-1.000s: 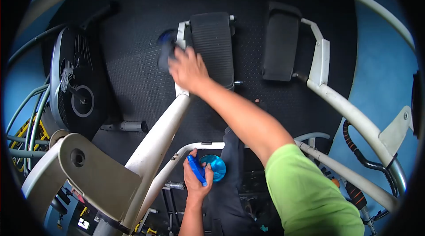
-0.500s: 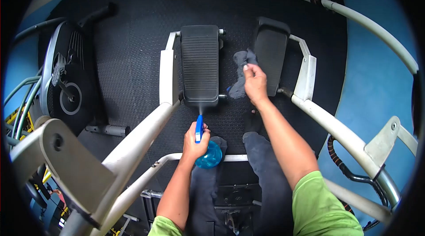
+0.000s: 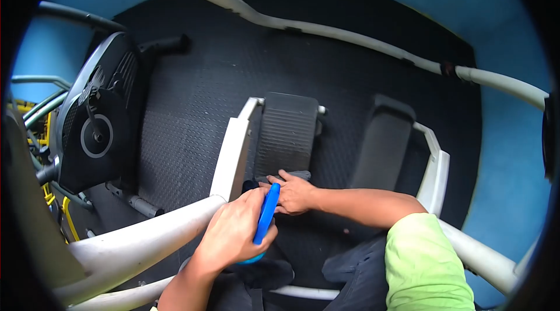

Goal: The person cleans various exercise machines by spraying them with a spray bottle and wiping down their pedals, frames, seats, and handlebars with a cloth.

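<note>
My left hand [image 3: 236, 226] is wrapped round a spray bottle with a blue trigger head [image 3: 267, 213]; a bit of its turquoise body [image 3: 254, 258] shows below my fingers. My right hand [image 3: 293, 193] presses a grey cloth [image 3: 300, 175] onto the near end of the ridged black left foot pedal [image 3: 286, 133]. Most of the cloth is hidden under that hand, and the spray head overlaps the fingertips. To the right stands a second black foot pedal [image 3: 384, 142], touched by neither hand.
White tubes [image 3: 154, 226] of the exercise machine run along both sides, and a white rail [image 3: 344, 32] curves across the far side. An exercise bike [image 3: 96, 124] stands at left on the black textured mat [image 3: 192, 107]. Blue walls [image 3: 507, 153] border the mat.
My right hand has moved left with the cloth, from beside the right pedal to the left pedal's near end. The spray bottle has come up closer to my view, which has also shifted.
</note>
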### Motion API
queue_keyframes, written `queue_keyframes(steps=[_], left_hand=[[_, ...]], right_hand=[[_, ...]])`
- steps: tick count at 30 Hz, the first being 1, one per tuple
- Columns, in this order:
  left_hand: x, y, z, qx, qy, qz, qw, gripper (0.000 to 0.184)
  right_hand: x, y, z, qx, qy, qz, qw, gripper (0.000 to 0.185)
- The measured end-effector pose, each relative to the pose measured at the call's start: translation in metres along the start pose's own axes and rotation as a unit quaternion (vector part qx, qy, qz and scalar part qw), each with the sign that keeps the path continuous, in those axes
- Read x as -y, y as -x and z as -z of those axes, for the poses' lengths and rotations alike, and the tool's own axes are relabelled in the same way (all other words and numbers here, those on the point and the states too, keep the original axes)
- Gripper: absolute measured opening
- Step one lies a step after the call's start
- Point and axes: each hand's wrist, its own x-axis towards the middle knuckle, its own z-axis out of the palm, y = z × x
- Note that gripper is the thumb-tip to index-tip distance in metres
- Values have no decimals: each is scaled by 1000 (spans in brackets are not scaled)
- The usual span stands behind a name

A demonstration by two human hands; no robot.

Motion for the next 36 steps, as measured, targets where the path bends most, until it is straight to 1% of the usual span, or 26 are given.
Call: queue_keyframes(steps=[1,2,3,4,5,6,8,10,11,12,13,15,17,18,20,22,24,26,27,28,29,30,31,32,34,36], left_hand=[[7,-1,0,-16,-15,-6,1000,56],[13,-3,0,-31,-28,-11,999,57],[11,-6,6,-20,-27,1,999,57],[10,-10,9,0,-35,2,999,56],[10,-12,9,-12,-35,-28,999,55],[8,-13,8,-22,-34,-59,997,54],[6,-13,8,-56,-26,-56,997,52],[10,-16,8,-83,-20,-59,995,49],[9,-18,11,-80,-23,-67,994,49],[8,-21,12,-78,-27,-73,994,50],[5,-23,14,-80,-31,-80,993,50],[0,-22,15,-53,-43,-72,995,51],[-2,-16,15,-57,-33,-76,995,52],[-4,-15,16,-61,-27,-90,994,53],[-2,-7,16,-65,-15,-100,993,54],[-2,-1,19,-54,-4,-76,996,53],[-3,3,22,-39,-10,-61,997,52],[-1,4,20,-43,-16,-81,996,52],[1,6,20,-48,-28,-94,994,53],[-1,8,21,-50,-22,-98,994,53],[-5,10,25,-42,-23,-79,996,54],[-9,12,29,-36,-23,-60,997,54],[-10,14,31,-46,-16,-69,996,54],[-10,16,31,-28,-18,-63,997,54],[-9,13,23,-5,-15,-70,997,55],[-6,10,18,-4,-51,-116,992,56]], right_hand=[[-25,-7,-1,-11,11,33,999,45],[-48,-11,10,-32,16,-9,999,44],[-62,-19,57,28,45,-104,993,41],[-94,-23,40,-90,149,-223,959,36],[-113,-26,63,-70,186,-302,933,41],[-129,-24,69,-159,171,-355,905,42],[-116,-26,59,-145,164,-364,906,38],[-58,-16,50,1,113,-232,966,35],[-31,-6,20,-36,25,-137,990,34],[-21,-1,-5,-73,-63,-37,995,34],[-29,-2,-1,-78,-55,-39,995,34],[-47,-10,8,-64,49,-6,997,35],[-84,-27,27,-162,123,-227,952,37],[-98,-35,62,-81,145,-287,943,37],[-120,-45,61,-137,142,-336,921,36],[-75,-51,59,12,144,-272,951,36],[-31,-47,20,39,62,-98,992,34],[-32,-45,-29,-99,44,28,994,29],[-42,-47,3,-13,56,-21,998,26],[-63,-47,16,-98,92,-28,991,25],[-81,-46,43,-89,129,-91,983,25],[-104,-46,58,-102,154,-207,961,26],[-128,-42,58,-185,209,-273,921,27],[-142,-41,63,-205,196,-315,906,30],[-138,-56,64,-138,219,-389,884,32],[-116,-67,59,0,186,-276,943,32]])
